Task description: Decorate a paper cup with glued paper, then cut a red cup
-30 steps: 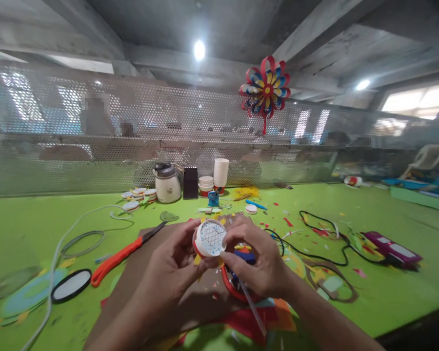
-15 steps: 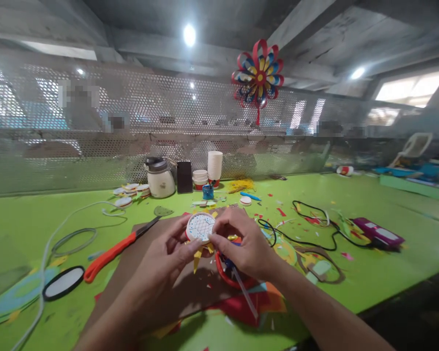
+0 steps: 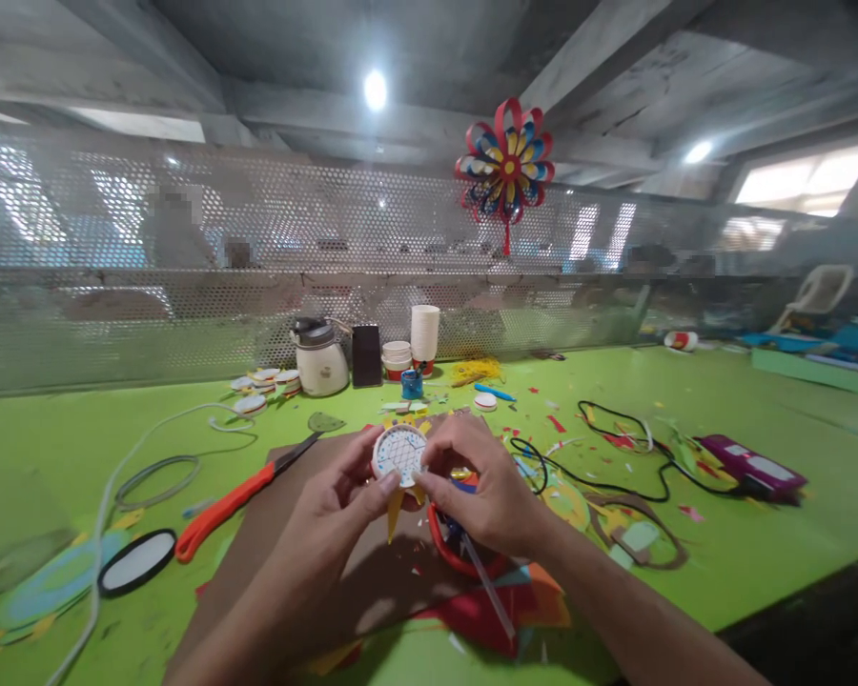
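Note:
Between my two hands is a cut paper cup bottom (image 3: 398, 453), tilted toward me. Blue dots and crossing dark lines mark its white face, and yellow paper points stick out around its rim. My left hand (image 3: 341, 500) grips the left side, thumb on the lower front edge. At the right edge, my right hand (image 3: 482, 486) closes thumb and forefinger on the rim; whether a small piece is pinched there I cannot tell. Below my right hand lie a red ring-shaped thing (image 3: 443, 543) and a clear stick (image 3: 490, 591), partly hidden. A brown board (image 3: 257, 562) lies under my hands.
An orange-handled knife (image 3: 229, 510) and black-rimmed oval (image 3: 137, 562) lie left. Behind stand a jug (image 3: 321, 367), a phone (image 3: 367, 355), stacked cups (image 3: 424, 332) and a blue jar (image 3: 412, 385). Rightward are paper scraps, a black cable and a purple device (image 3: 754, 467).
The view has shifted slightly, so everything sits a little lower and to the right. Both hands keep hold of the cup bottom, with only a slight change in its tilt.

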Available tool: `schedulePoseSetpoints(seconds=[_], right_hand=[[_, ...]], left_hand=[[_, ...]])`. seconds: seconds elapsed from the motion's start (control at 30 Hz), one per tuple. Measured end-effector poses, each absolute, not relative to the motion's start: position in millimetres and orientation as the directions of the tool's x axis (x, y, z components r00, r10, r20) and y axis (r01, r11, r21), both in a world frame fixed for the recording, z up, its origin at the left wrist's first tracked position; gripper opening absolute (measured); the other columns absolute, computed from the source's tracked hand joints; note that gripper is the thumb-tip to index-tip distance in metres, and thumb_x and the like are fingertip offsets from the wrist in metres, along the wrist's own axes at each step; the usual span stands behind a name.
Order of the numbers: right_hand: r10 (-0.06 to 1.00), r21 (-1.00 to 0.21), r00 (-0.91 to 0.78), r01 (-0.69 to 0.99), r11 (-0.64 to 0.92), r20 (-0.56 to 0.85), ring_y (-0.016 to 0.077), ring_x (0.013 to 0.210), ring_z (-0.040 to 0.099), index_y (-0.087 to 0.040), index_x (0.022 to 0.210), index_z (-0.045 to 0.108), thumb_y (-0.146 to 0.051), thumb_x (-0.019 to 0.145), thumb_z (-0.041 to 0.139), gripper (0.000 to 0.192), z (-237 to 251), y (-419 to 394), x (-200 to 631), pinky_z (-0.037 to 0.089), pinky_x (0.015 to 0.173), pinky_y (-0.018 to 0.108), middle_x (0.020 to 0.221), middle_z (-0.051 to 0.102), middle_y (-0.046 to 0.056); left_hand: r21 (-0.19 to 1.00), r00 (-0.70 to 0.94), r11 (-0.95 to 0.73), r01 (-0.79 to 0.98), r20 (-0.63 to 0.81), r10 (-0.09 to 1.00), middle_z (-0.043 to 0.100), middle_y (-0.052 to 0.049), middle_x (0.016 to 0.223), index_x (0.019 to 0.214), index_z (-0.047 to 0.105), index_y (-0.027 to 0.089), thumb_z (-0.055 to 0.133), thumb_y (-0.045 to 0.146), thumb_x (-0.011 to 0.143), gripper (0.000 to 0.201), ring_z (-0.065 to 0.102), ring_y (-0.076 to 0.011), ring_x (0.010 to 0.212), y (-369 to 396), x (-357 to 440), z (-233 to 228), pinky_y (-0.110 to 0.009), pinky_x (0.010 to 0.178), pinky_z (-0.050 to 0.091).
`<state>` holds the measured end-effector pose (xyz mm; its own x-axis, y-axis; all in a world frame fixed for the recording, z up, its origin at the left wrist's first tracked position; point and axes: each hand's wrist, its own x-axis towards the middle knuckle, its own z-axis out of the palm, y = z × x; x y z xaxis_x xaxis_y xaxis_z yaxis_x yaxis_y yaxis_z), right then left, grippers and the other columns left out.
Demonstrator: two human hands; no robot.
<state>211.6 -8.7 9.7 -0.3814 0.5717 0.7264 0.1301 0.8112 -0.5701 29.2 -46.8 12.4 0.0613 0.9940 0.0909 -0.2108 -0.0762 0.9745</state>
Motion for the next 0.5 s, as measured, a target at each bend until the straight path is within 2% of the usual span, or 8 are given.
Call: schedulePoseSetpoints(seconds=[0.07,0.17,0.33,0.4,0.5], right_hand=[[0.575,-0.579,-0.381,0.116,0.807,0.724,0.0131,0.074,0.052,-0.019,0.085,0.055,-0.017,0.084,0.062,0.007,9.5,-8.4,211.8,0.046,0.066,0.026,0.082,0.055,0.001],[0.579,-0.588,-0.383,0.109,0.802,0.720,0.0130,0.073,0.052,-0.019,0.084,0.055,-0.016,0.084,0.061,0.007,10.0,-7.7,211.6,0.046,0.065,0.026,0.083,0.055,0.001],[0.592,-0.600,-0.389,0.116,0.791,0.706,0.0135,0.072,0.052,-0.019,0.081,0.053,-0.016,0.083,0.059,0.007,9.9,-6.4,211.1,0.045,0.064,0.027,0.081,0.053,0.001],[0.612,-0.626,-0.397,0.111,0.772,0.685,0.0140,0.072,0.053,-0.019,0.084,0.054,-0.017,0.084,0.058,0.005,8.0,-6.2,211.2,0.046,0.065,0.028,0.082,0.053,0.002],[0.656,-0.668,-0.389,0.127,0.734,0.647,0.0149,0.074,0.055,-0.020,0.091,0.054,-0.021,0.084,0.060,0.009,4.0,-6.5,211.4,0.048,0.067,0.030,0.085,0.055,0.002]], left_hand=[[0.961,0.062,-0.039,-0.273,0.058,0.996,0.062,-0.011,0.133,0.134,0.055,0.023,0.075,0.029,0.076,0.061,0.059,-0.0301,0.117,-47.1,29.2,13.0,-0.036,0.096,0.049],[0.919,0.063,-0.006,-0.393,0.034,0.997,0.066,-0.011,0.127,0.126,0.061,0.021,0.069,0.031,0.081,0.046,0.064,-0.0262,0.110,-46.2,30.6,16.1,-0.032,0.087,0.052],[0.919,0.080,-0.026,-0.392,0.062,0.995,0.072,-0.011,0.112,0.117,0.067,0.016,0.067,0.026,0.081,0.038,0.068,-0.0184,0.087,-45.0,33.1,21.6,-0.024,0.074,0.054],[0.922,0.083,-0.045,-0.385,0.083,0.993,0.072,-0.010,0.113,0.118,0.067,0.017,0.069,0.025,0.079,0.040,0.068,-0.0182,0.088,-45.3,33.1,21.0,-0.024,0.075,0.054],[0.934,0.086,-0.095,-0.344,0.132,0.988,0.069,-0.009,0.121,0.120,0.067,0.021,0.069,0.028,0.080,0.040,0.066,-0.0224,0.101,-47.6,32.6,19.0,-0.027,0.083,0.053]])
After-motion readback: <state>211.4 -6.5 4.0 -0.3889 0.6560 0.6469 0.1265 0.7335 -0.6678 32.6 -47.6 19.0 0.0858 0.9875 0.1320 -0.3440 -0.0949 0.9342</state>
